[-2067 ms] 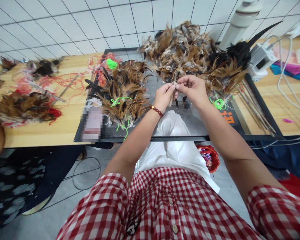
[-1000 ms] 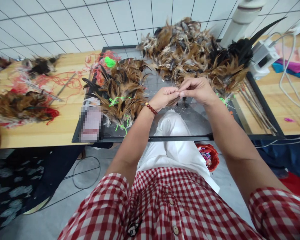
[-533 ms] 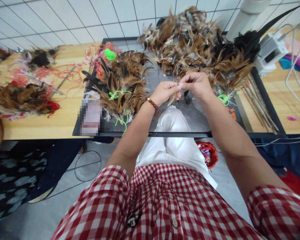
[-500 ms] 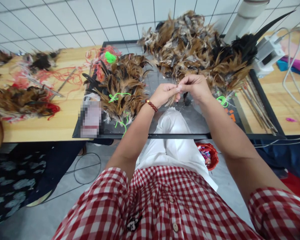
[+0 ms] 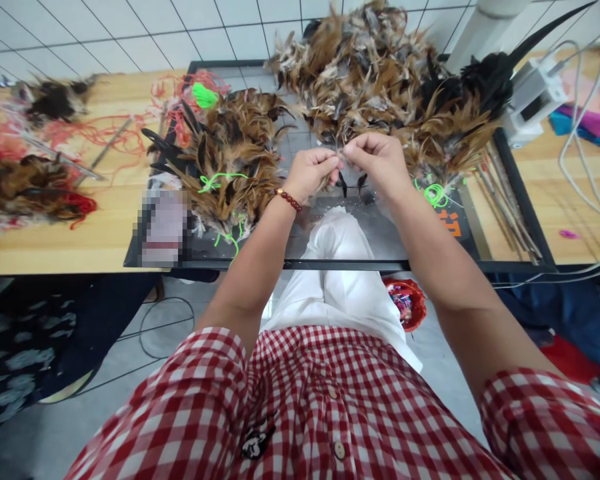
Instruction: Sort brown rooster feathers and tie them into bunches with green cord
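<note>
My left hand (image 5: 314, 175), with a beaded bracelet on its wrist, is closed in a pinch over the glass-topped table. Its thumb and forefinger hold a small feather (image 5: 339, 153), mostly hidden by the fingers. Close beside it, the thumb and forefinger of my right hand (image 5: 377, 163) pinch the wispy end of that feather. Behind both hands rises a big heap of brown and grey feathers (image 5: 350, 80). A flatter pile of brown feathers (image 5: 247, 143) lies left of my left hand. Small dark feathers (image 5: 345, 185) show just below the fingertips.
Bright green string (image 5: 434, 193) lies to the right, near thin sticks (image 5: 510, 200). A white charger with cables (image 5: 537, 97) stands at the far right. Red string (image 5: 110, 133) and another feather pile (image 5: 25, 190) are leftward. A red basket (image 5: 414, 303) is below the table.
The view has shifted slightly, so the table sits higher and further left. My fingertips have drawn a little apart, and the feather's brown part below them no longer shows.
</note>
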`<state>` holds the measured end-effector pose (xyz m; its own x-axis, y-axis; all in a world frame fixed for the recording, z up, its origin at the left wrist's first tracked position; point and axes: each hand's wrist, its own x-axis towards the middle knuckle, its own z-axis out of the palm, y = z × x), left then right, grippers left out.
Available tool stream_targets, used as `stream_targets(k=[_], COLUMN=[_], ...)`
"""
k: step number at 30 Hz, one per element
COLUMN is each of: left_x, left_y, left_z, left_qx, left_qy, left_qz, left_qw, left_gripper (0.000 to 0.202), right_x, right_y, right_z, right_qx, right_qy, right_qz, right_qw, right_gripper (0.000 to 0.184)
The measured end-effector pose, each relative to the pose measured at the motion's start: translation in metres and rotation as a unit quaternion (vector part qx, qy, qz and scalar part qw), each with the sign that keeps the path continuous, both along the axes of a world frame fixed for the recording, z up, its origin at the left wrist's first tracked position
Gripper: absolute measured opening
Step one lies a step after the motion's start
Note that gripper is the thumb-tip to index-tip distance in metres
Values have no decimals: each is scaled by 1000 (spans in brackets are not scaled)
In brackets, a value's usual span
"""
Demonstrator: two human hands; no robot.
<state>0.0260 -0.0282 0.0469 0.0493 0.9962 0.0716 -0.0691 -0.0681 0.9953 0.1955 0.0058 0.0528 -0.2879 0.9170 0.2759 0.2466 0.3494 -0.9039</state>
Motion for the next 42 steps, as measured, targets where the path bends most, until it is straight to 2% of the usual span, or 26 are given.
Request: stream_targets(k=[2,5,9,12,17,21,23,26,28,32,38,42], left_x=[0,1,2,-1,-7,-7,-4,0,1,0,6,11], left_y=[4,8,12,15,20,20,18,15,14,14,12,11], left_z=[0,0,-4,-8,-11,-13,-15,-16,-17,-16,-18,-23], left_qx=[-6,-11,-11,-15,-16,-10,-19,-44,-46,-28,-32,-26], left_qy=[-12,-23,-33,-49,-50,-43,-60,-119,-143,-149,-157,-102], left_qz=[53,110,153,176,184,166,148,104,90,103,91,74], left_qw=[999,994,988,983,982,985,987,986,985,983,983,992], left_gripper=[33,32,31,30,30,33,32,26,24,23,18,28], right_x=[3,4,2,-2,-3,2,3,0,-3,-6,-6,-8], right_y=[-2,-5,-11,-14,-8,8,11,4,-4,-14,-11,-10], right_z=[0,-4,-9,-9,-17,-26,-25,-17,-11,-5,-10,-13], right_qx=[49,76,81,101,115,141,136,121,124,139,159,165], right_qy=[-116,-276,-363,-354,-336,-160,-80,-24,-22,-45,-90,-116], right_qz=[-37,-42,-10,-1,1,-48,-48,-48,-49,-51,-49,-40], right_qw=[991,957,928,930,935,976,986,991,991,988,982,979], right_gripper=[28,29,46,46,7,27,40,50,52,54,49,44])
